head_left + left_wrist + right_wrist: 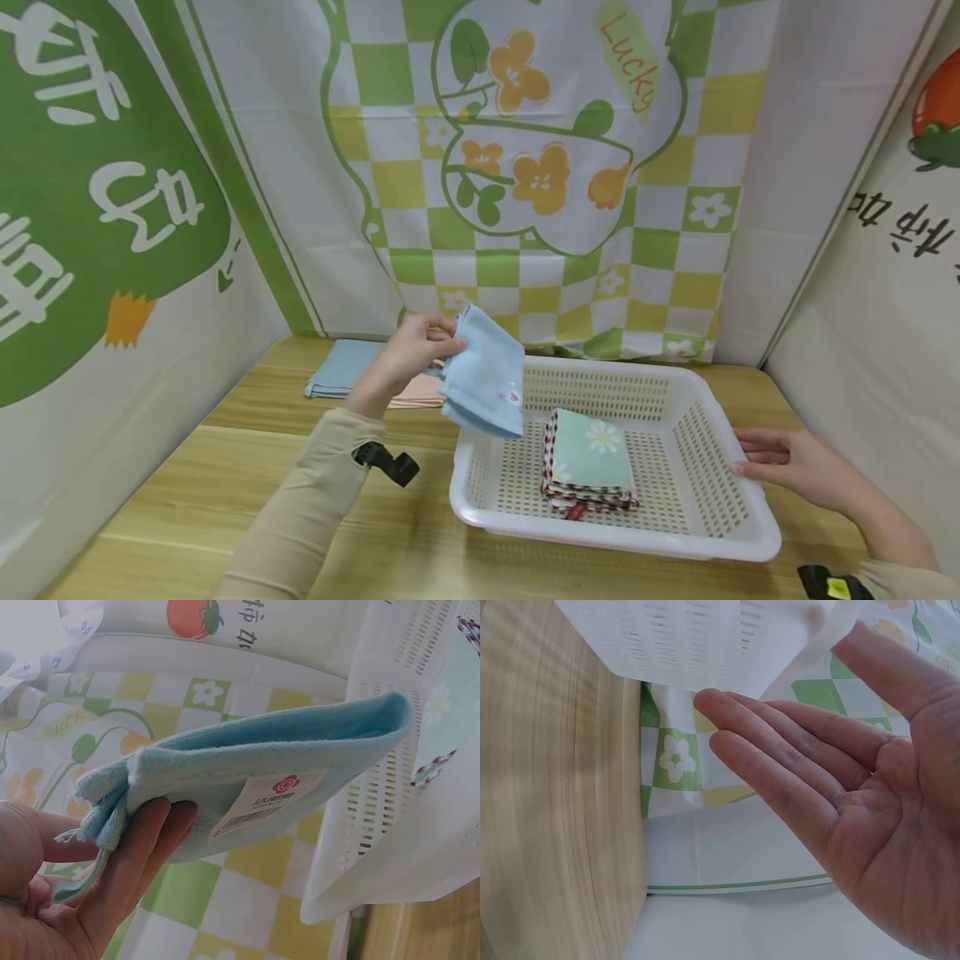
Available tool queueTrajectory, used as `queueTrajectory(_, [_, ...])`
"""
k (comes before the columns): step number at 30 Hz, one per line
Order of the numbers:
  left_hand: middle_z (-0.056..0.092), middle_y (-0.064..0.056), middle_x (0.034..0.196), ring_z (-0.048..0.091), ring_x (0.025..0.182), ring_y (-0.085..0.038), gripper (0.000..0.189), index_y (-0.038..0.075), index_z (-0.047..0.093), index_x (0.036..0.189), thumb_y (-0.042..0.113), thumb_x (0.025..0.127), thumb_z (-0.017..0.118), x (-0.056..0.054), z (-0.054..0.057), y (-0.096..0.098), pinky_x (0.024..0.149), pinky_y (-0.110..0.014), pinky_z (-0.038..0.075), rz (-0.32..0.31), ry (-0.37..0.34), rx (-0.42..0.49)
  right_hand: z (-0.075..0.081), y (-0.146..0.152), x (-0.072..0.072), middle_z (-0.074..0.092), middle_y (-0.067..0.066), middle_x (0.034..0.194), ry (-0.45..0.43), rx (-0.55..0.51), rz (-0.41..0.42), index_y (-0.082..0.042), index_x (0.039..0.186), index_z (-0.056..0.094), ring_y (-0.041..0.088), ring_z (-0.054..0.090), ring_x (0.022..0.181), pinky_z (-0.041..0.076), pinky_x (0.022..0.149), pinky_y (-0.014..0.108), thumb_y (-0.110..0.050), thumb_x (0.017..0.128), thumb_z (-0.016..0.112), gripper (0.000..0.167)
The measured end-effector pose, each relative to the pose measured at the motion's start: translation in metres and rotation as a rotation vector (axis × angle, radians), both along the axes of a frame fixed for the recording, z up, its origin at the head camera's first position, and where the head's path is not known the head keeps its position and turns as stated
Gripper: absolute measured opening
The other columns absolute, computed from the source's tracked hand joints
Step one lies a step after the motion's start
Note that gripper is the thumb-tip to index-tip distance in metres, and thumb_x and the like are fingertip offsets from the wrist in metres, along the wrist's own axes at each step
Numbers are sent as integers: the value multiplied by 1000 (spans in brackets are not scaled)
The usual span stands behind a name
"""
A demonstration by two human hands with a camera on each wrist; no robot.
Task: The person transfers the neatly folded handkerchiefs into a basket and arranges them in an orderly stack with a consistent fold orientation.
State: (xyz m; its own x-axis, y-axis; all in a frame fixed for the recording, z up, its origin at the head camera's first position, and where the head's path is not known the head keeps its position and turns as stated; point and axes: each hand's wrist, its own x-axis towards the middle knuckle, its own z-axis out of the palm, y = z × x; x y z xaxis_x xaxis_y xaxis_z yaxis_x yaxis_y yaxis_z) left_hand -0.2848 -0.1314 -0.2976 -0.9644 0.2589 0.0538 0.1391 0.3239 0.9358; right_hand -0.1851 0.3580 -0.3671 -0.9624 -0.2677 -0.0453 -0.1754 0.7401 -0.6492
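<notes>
A folded light blue towel (486, 371) hangs in the air over the left edge of the white basket (600, 543). My left hand (416, 354) pinches its corner between thumb and fingers; in the left wrist view a paper label (266, 801) shows on the towel's side. Inside the basket lies a folded mint green towel (592, 454) with a daisy print and a checked dark red edge. Fingers straight, my right hand (798, 467) is at the basket's right rim, its thumb against the rim in the right wrist view.
Behind my left hand, a folded blue towel (341, 367) and a peach towel (420, 392) lie on the wooden table (300, 467). A printed checked curtain (555, 275) hangs along the table's back edge. Printed side walls (862, 317) stand at left and right.
</notes>
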Motion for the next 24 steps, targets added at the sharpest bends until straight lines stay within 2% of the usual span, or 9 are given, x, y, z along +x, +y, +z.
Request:
queueTrajectory(6, [67, -16, 93, 63, 72, -13, 27, -5, 53, 111, 9, 90, 63, -1, 0, 7, 62, -27, 54, 1, 3, -3, -1, 1, -1, 62, 26, 119, 0, -15, 10, 13, 131, 46, -3, 64, 90, 55, 72, 21, -30, 89, 67, 64])
queueTrajectory(12, [65, -12, 87, 62, 67, -13, 25, -5, 53, 109, 9, 91, 63, -2, 1, 13, 59, -25, 53, -19, 2, 8, 0, 0, -1, 62, 25, 119, 6, 8, -1, 12, 131, 47, 0, 65, 90, 55, 71, 21, -32, 88, 67, 65])
queueTrajectory(19, [66, -14, 93, 61, 71, -13, 25, -3, 54, 109, 9, 90, 64, -4, 0, 21, 60, -25, 53, -11, -1, -1, 1, 0, -1, 63, 25, 118, 2, 17, -6, 12, 131, 47, 2, 66, 91, 56, 71, 21, -33, 88, 67, 66])
queueTrajectory(24, [67, -13, 92, 61, 71, -13, 26, -3, 54, 110, 10, 90, 65, -4, -1, 26, 59, -25, 52, -34, 5, -7, 1, 0, -1, 63, 24, 118, 3, 19, -10, 12, 131, 47, 3, 66, 91, 56, 71, 21, -34, 88, 67, 66])
